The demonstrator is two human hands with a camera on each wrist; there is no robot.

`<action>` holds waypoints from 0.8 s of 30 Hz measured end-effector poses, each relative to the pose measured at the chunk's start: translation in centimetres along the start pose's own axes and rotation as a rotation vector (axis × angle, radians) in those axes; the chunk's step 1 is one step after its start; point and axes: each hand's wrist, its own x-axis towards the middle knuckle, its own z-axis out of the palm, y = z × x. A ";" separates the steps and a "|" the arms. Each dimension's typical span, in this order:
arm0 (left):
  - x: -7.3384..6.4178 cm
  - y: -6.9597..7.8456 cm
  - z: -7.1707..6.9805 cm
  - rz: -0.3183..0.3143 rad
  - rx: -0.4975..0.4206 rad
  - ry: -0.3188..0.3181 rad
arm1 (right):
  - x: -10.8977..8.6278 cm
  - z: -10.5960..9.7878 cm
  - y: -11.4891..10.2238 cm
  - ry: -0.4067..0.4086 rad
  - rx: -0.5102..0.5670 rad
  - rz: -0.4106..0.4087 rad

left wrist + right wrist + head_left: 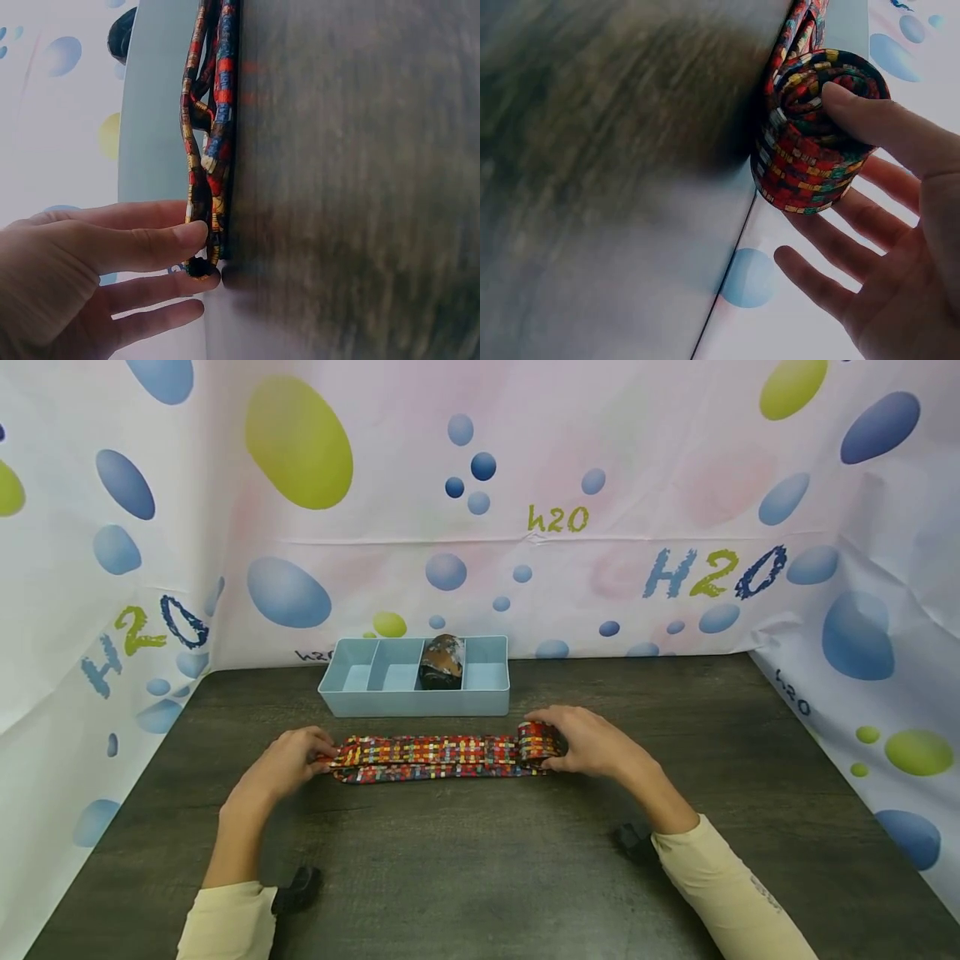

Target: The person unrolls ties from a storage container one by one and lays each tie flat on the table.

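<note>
On my feed: dark table (480, 860), w/ the tie (431, 748) lying L-R across it, doubled, the lower layer peeking out on the near side. Step looks like winding it up from the R end. To do it well I'd square those layers 1st, b/c offset edges prob. wind up lopsided, then hold light, even tension on the flat part. Tray (420, 704) sits just behind, 4 bays in a row. L hand (281, 766) pinches the tie's L end btwn thumb & fingers, nearly closed; R hand (588, 742) is part-curled round the roll (536, 742) at the R end, thumb on its near face, other fingers looser. I'd grip gently so turns don't slip. Brown-black lump (441, 664) is in the 3rd bay from L, top above the rim.
</note>
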 end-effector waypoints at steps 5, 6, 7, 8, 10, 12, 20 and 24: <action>-0.1 0.1 0.1 -0.012 -0.006 -0.013 | -0.1 0.0 0.3 0.001 0.019 0.000; -0.1 0.1 0.1 -0.014 -0.006 -0.016 | -0.2 0.0 0.3 0.000 0.028 0.004; -0.1 0.2 0.1 -0.020 -0.007 -0.021 | -0.2 0.0 0.3 -0.001 0.037 0.009; -0.1 0.2 0.1 -0.024 -0.005 -0.026 | -0.3 -0.1 0.4 -0.001 0.048 0.014; -0.2 0.3 0.0 -0.035 -0.008 -0.032 | -0.5 -0.3 0.4 -0.003 0.061 0.024; -0.2 0.4 0.0 -0.045 -0.013 -0.033 | -0.6 -0.4 0.5 -0.007 0.078 0.037; -0.2 0.3 -0.1 -0.040 -0.012 -0.030 | -0.9 -1.3 1.4 -0.018 0.131 0.053; -0.3 0.2 -0.2 -0.024 -0.019 -0.021 | -1.1 -1.7 1.9 -0.023 0.147 0.040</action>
